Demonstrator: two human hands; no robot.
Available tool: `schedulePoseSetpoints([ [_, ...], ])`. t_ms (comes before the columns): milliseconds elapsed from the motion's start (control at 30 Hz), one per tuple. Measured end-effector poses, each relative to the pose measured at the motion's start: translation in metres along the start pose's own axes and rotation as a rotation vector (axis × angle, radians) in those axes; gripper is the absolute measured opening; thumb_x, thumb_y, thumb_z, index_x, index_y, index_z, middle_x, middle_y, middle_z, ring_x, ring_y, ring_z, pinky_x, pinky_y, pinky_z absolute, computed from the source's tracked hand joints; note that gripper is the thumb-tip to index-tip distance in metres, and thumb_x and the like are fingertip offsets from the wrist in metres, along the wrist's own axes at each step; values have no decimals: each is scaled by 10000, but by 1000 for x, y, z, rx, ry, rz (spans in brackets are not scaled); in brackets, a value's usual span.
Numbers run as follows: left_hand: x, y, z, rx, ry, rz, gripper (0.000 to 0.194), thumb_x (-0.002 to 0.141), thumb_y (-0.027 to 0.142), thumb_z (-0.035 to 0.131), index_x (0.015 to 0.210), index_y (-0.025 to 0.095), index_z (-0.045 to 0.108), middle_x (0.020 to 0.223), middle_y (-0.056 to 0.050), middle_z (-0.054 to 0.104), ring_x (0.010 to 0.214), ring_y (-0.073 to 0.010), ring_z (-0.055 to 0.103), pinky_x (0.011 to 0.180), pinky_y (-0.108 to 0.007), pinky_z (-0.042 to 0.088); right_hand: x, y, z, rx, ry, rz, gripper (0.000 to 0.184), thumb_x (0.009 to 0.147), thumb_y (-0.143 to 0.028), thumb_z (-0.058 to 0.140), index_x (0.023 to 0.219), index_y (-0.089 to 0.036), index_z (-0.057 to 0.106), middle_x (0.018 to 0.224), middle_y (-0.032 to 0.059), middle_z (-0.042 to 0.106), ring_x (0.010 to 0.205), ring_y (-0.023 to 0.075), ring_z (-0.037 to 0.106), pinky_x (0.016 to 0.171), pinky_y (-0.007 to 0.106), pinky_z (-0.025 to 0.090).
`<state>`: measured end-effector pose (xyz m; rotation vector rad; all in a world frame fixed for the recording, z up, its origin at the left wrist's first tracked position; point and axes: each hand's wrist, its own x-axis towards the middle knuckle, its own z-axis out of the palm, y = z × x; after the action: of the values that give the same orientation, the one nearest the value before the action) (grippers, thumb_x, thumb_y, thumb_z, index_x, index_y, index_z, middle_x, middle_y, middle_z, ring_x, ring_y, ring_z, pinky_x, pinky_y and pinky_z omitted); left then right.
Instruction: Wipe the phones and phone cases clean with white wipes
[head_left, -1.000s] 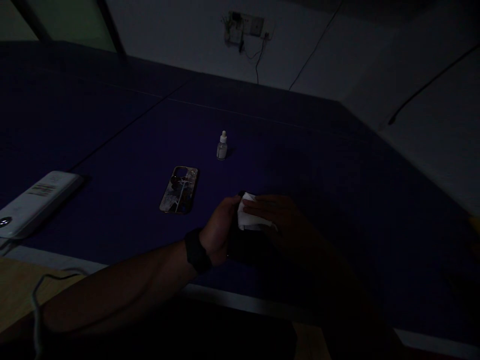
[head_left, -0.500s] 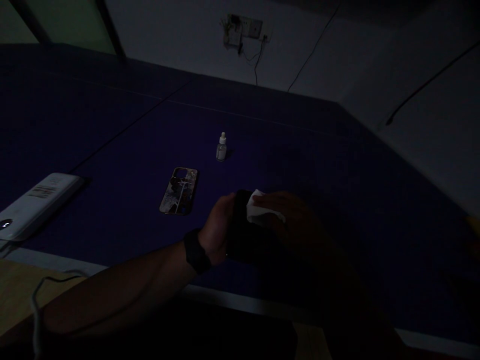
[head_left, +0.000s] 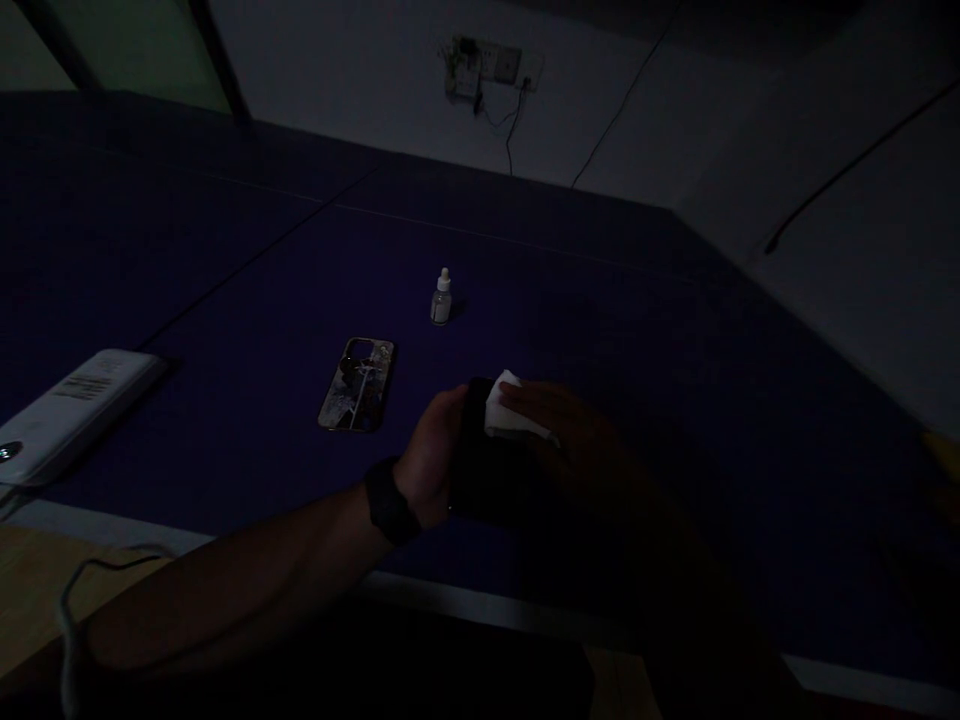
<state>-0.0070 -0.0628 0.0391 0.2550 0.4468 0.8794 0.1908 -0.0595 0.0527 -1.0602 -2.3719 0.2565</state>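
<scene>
A dark, flat phone (head_left: pixel 480 470) rests in my left hand (head_left: pixel 433 445), whose thumb lies along its left edge; the other fingers are hidden beneath it. My right hand (head_left: pixel 574 430) presses a folded white tissue (head_left: pixel 511 408) onto the upper part of the phone, fingers laid over the tissue. Deep shadow hides most of that hand and the phone's lower right. To the left of my hands lies a phone case (head_left: pixel 358 385) with a printed picture and a camera cutout. Beyond them a small dropper bottle (head_left: pixel 441 300) with a white cap stands upright.
A white power bank (head_left: pixel 79 415) with a cable lies at the left on the dark blue table (head_left: pixel 255 300). Wall sockets (head_left: pixel 491 65) with plugs and hanging wires are at the back. The room is very dim.
My right hand has slid the tissue slightly up and left across the phone. My left hand still holds the phone in nearly the same place.
</scene>
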Motion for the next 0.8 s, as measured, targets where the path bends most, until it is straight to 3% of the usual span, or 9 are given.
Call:
schedulePoseSetpoints([
  [100,0,0,0,-7,22,-20,439,996,453,447,1019,126,739,932,-104,750,826,-203,691,828,-329,526,-1,0,-1,40,-29,-39,426,955,-178,487,1343,-241,652,1357,84,702,1307,262,624,1083,524,518],
  [267,-2,4,3,45,38,-4,423,986,466,471,1110,143,715,1013,-112,751,876,-228,697,848,-359,531,-4,3,-2,1,107,-30,344,969,-202,478,1227,-237,704,1211,90,766,1166,269,701,1017,520,550],
  [433,2,6,0,-30,48,63,396,988,436,461,1025,139,720,878,-78,728,740,-182,672,771,-320,537,-3,0,3,46,-17,-175,455,939,-219,520,1383,-232,620,1386,93,683,1341,268,597,1088,516,515],
  [533,5,7,-2,-46,68,51,389,987,432,459,961,141,716,768,-53,690,632,-157,625,690,-295,520,-2,-1,1,100,-61,-224,425,943,-250,539,1355,-230,640,1386,91,684,1351,261,590,1082,495,526],
  [633,3,7,-1,-25,63,69,359,965,426,503,993,144,722,871,-78,728,735,-183,668,749,-311,537,-3,0,-2,94,-34,-167,353,951,-235,533,1268,-241,688,1322,84,723,1288,260,640,1062,491,540],
  [733,3,7,-2,2,41,52,391,963,457,501,1032,145,727,976,-110,751,826,-221,699,800,-349,548,-3,1,-3,48,-12,-119,402,964,-238,528,1349,-239,645,1365,97,696,1322,267,617,1094,509,514],
  [800,4,6,-3,7,41,33,414,957,490,505,1026,148,729,936,-105,748,779,-219,693,785,-360,550,-3,0,-2,63,-49,-151,431,971,-287,546,1394,-244,617,1405,100,670,1358,273,587,1106,514,505],
])
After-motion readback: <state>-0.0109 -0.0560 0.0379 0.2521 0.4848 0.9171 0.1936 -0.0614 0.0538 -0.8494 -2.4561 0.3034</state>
